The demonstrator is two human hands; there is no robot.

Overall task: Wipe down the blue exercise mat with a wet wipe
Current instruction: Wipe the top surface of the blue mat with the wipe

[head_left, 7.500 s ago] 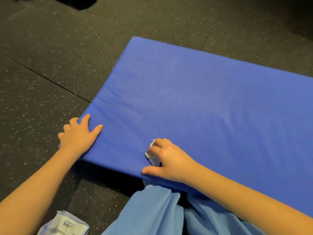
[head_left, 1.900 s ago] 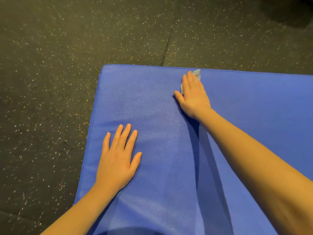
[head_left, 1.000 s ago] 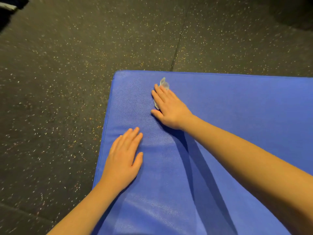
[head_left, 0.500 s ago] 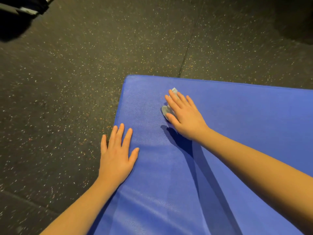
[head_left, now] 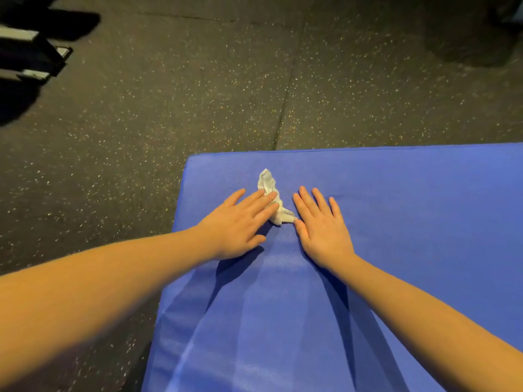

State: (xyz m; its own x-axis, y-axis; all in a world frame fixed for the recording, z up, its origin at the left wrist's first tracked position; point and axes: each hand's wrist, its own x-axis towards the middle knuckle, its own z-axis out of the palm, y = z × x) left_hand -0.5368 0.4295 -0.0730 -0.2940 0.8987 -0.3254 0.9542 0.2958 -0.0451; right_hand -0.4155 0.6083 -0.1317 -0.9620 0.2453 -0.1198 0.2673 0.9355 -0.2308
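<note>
Blue exercise mat lies flat on the dark speckled floor; its far left corner is in view, and the mat runs out of frame to the right and towards the person.

Wet wipe lies crumpled on the mat, near that far left corner and inside the far edge; it is a narrow white wad, pointing away from the person.

Left hand lies palm down on the mat, just inside its left edge; its grip is released, fingers straight, with the fingertips resting on the middle of the wipe; nothing is pinched.

Right hand lies palm down on the mat, just right of the wipe; its grip is likewise released, fingers straight and slightly spread; the thumb tip appears to touch the near end of the wipe.

Both forearms are bare and cast shadows on the mat.

A floor seam runs away from the mat's far edge; a dark object with pale edges sits well beyond the mat's left corner; its nature cannot be determined.
</note>
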